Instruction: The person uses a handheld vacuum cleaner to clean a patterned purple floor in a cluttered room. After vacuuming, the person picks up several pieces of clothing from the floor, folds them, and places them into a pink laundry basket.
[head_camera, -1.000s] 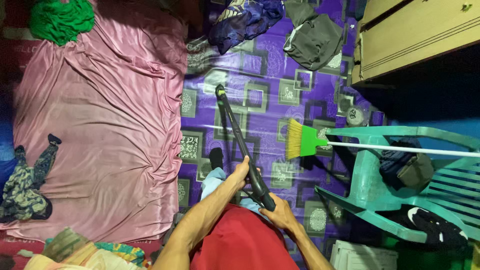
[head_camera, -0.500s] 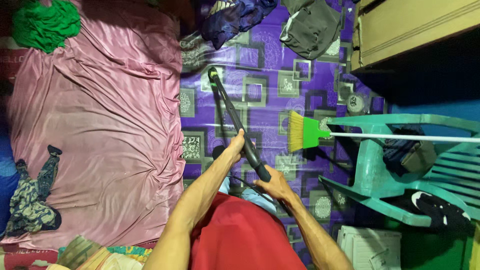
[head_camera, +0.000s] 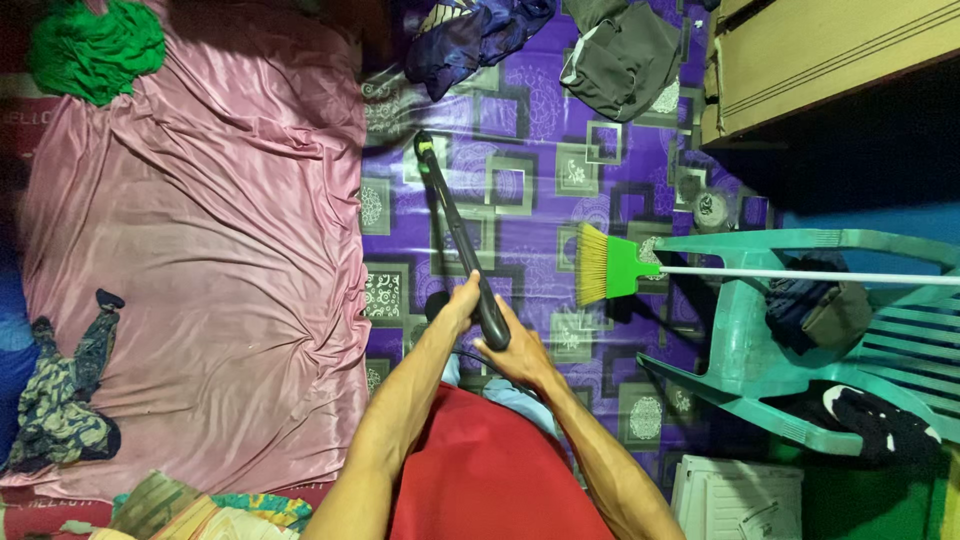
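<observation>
Slim black wand (head_camera: 455, 225), perhaps plastic, clamped in left hand (head_camera: 462, 298) and right hand (head_camera: 520, 352) over patterned purple floor (head_camera: 530, 150).

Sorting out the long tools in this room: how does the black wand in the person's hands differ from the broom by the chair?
The black wand is dark with a green tip, while the broom has a white handle, a green head and yellow bristles. The left hand and right hand grip the wand; nobody holds the broom, which lies across the green plastic chair. The wand points away from the person; the broom runs sideways. Both are long and thin.
</observation>
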